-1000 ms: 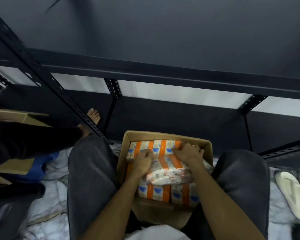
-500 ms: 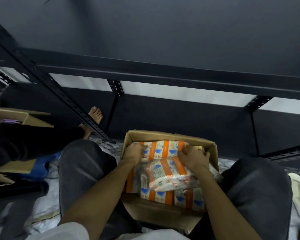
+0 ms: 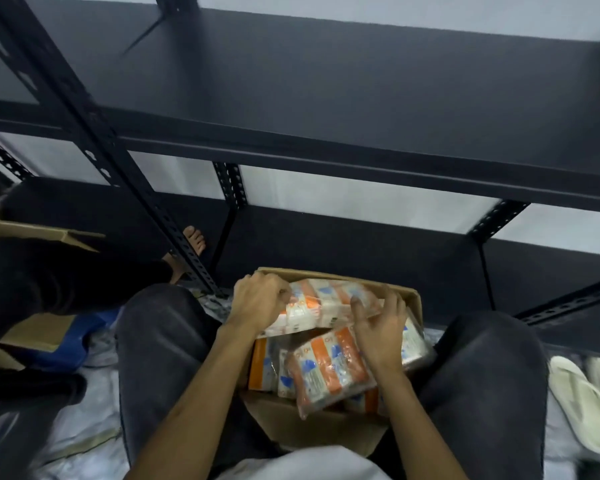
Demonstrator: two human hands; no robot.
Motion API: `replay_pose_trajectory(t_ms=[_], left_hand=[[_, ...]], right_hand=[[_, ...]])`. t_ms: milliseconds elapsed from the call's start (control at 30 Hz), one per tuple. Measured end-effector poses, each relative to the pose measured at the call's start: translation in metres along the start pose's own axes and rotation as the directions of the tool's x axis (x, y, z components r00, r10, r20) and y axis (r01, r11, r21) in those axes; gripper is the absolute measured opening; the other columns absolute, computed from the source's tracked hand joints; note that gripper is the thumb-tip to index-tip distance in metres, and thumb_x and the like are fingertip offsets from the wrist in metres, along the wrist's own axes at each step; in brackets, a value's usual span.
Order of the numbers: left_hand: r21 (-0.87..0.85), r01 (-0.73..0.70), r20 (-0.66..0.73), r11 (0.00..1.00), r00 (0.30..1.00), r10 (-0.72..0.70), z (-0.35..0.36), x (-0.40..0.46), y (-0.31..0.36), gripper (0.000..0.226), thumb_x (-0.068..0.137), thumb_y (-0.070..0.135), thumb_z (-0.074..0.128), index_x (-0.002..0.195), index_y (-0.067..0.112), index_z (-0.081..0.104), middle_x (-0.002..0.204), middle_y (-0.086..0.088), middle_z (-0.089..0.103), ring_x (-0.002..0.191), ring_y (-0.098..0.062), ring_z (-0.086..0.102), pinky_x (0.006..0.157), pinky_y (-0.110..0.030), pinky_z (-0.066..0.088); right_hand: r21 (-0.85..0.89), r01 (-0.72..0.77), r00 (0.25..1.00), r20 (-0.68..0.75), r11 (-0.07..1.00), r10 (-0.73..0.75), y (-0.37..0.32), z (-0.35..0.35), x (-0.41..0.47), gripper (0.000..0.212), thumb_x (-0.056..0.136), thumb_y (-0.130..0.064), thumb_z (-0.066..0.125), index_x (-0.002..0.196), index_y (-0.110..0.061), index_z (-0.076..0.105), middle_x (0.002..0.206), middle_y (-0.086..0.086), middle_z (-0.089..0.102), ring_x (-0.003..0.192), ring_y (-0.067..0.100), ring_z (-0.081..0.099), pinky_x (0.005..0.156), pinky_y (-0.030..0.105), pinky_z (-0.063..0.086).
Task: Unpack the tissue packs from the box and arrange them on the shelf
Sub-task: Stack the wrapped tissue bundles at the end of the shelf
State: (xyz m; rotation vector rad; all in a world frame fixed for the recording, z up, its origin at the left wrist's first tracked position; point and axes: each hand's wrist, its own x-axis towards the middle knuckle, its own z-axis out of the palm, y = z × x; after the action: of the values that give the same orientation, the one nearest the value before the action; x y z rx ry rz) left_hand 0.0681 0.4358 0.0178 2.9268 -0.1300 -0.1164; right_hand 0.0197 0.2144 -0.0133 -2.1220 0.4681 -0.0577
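Left hand: the left hand (image 3: 258, 301) is curling its fingers over the left end of a tissue pack (image 3: 326, 304), gripping it where it is sitting at the top of the box, tilted.
Right hand: the right hand (image 3: 381, 329) is spreading its fingers and thumb loosely, palm turned toward the right end of that same raised pack; the fingertips are touching its wrapper, though how firmly they are closing cannot be told.
Raised pack: white with orange bands and blue marks, it is lying across the far part of the cardboard box (image 3: 413, 306), between the two hands.
Second pack: another tissue pack (image 3: 326, 370) is lying loose and slanted on top of the rest, just under the right wrist.
Box contents: more orange-and-white packs (image 3: 262, 368) are standing packed inside the box, which is sitting on the floor between the person's knees.
Shelf: the dark metal shelf (image 3: 326, 105) is standing just beyond the box, its boards bare where they are showing.
Far left: another person's dark sleeve (image 3: 49, 275) and a bare foot (image 3: 194, 239) are showing near a shelf post.
Far right: a pale sandal (image 3: 582, 407) is lying on the floor.
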Motion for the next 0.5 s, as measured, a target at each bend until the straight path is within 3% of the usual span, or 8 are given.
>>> replay_pose_trajectory(t_ms=[67, 133, 200, 267, 333, 400, 500], left_hand=[[-0.002, -0.005, -0.068, 1.0, 0.998, 0.005, -0.021, -0.009, -0.002, 0.017, 0.095, 0.036, 0.063, 0.1, 0.037, 0.08, 0.101, 0.007, 0.076, 0.099, -0.023, 0.068, 0.082, -0.034, 0.048], [-0.09, -0.003, -0.14, 0.996, 0.99, -0.009, -0.042, -0.018, -0.006, 0.015, 0.093, 0.036, 0.067, 0.098, 0.036, 0.081, 0.096, 0.004, 0.078, 0.091, -0.025, 0.07, 0.078, -0.036, 0.053], [-0.187, -0.047, -0.233, 0.981, 0.973, 0.002, -0.061, -0.029, -0.002, 0.018, 0.091, 0.044, 0.065, 0.095, 0.035, 0.081, 0.091, 0.005, 0.078, 0.083, -0.023, 0.071, 0.074, -0.037, 0.055], [-0.221, -0.135, -0.33, 0.966, 0.942, 0.056, -0.072, -0.042, 0.009, 0.031, 0.087, 0.055, 0.057, 0.094, 0.035, 0.081, 0.09, 0.007, 0.078, 0.081, -0.023, 0.073, 0.07, -0.039, 0.058], [-0.18, -0.222, -0.403, 0.958, 0.905, 0.134, -0.075, -0.057, 0.027, 0.035, 0.084, 0.056, 0.056, 0.091, 0.033, 0.081, 0.088, 0.007, 0.078, 0.076, -0.022, 0.074, 0.061, -0.037, 0.059], [-0.098, -0.265, -0.428, 0.959, 0.881, 0.199, -0.073, -0.073, 0.047, 0.029, 0.083, 0.054, 0.063, 0.083, 0.029, 0.079, 0.075, 0.008, 0.074, 0.065, -0.017, 0.071, 0.051, -0.029, 0.054], [-0.102, -0.287, -0.458, 0.953, 0.863, 0.211, -0.076, -0.09, 0.066, 0.041, 0.078, 0.068, 0.063, 0.08, 0.03, 0.076, 0.078, 0.014, 0.072, 0.068, -0.005, 0.066, 0.06, -0.02, 0.048]], right_hand=[[0.098, -0.026, 1.0, -0.003, 0.995, 0.026, -0.005, -0.009, -0.004, 0.07, 0.089, -0.06, 0.063, 0.143, -0.021, 0.043, 0.146, 0.004, 0.041, 0.133, 0.025, 0.045, 0.108, 0.051, 0.045], [0.305, -0.083, 0.996, 0.059, 0.949, 0.068, -0.016, -0.024, -0.006, 0.068, 0.089, -0.065, 0.064, 0.146, -0.036, 0.04, 0.136, -0.005, 0.053, 0.121, 0.02, 0.06, 0.096, 0.05, 0.056], [0.584, -0.193, 0.979, 0.172, 0.789, 0.112, -0.032, -0.037, -0.007, 0.065, 0.094, -0.051, 0.065, 0.15, -0.04, 0.034, 0.127, -0.01, 0.061, 0.108, 0.018, 0.07, 0.084, 0.045, 0.062], [0.79, -0.259, 0.963, 0.257, 0.556, 0.082, -0.052, -0.048, -0.007, 0.068, 0.094, -0.043, 0.067, 0.152, -0.034, 0.032, 0.132, 0.0, 0.065, 0.111, 0.024, 0.071, 0.086, 0.053, 0.06], [0.877, -0.219, 0.975, 0.217, 0.427, 0.055, -0.068, -0.056, -0.007, 0.071, 0.093, -0.034, 0.072, 0.152, -0.028, 0.034, 0.135, 0.009, 0.065, 0.115, 0.03, 0.069, 0.087, 0.056, 0.058], [0.907, -0.145, 0.987, 0.105, 0.396, 0.121, -0.078, -0.066, -0.009, 0.068, 0.09, -0.02, 0.076, 0.147, -0.023, 0.04, 0.13, 0.01, 0.068, 0.112, 0.03, 0.071, 0.086, 0.053, 0.059], [0.941, -0.086, 0.989, 0.041, 0.327, 0.143, -0.081, -0.091, -0.018, 0.063, 0.09, -0.014, 0.074, 0.145, -0.023, 0.045, 0.128, 0.008, 0.07, 0.112, 0.029, 0.071, 0.091, 0.052, 0.058]])
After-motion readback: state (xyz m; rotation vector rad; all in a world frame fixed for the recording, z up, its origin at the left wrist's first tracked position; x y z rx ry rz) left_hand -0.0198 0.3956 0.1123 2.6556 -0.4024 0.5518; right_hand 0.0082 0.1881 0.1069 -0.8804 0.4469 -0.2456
